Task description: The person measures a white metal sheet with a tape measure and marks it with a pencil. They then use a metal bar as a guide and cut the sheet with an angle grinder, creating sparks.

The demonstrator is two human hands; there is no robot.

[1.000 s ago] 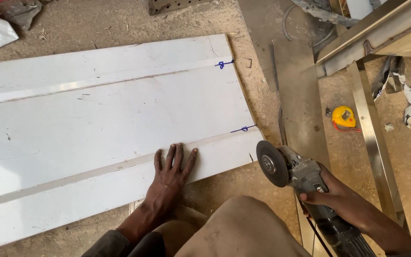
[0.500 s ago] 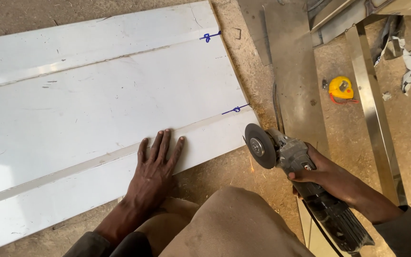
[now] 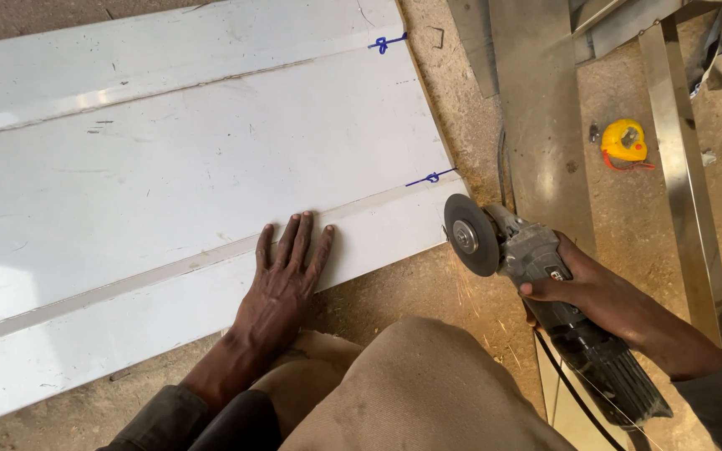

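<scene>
Left hand (image 3: 287, 276) lies spread flat, pinning the white metal sheet (image 3: 169, 192) to the floor. Right hand (image 3: 582, 288) wraps the angle grinder (image 3: 536, 276), disc at the sheet's edge by the blue mark (image 3: 432, 178). Cutting looks underway; steady alignment needed.

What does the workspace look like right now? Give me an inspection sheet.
Surface: dusty floor, white sheet panel lying flat on it.
Job's things: angle grinder, disc beside the panel's right edge near a blue mark; sparks at the disc.
Clutter: yellow tape measure; scraps at far right.
Grippers: left hand flat on the panel; right hand gripping the grinder.
Cables: black cord trailing from the grinder.
Surroundings: metal lengths on the floor at right.
</scene>
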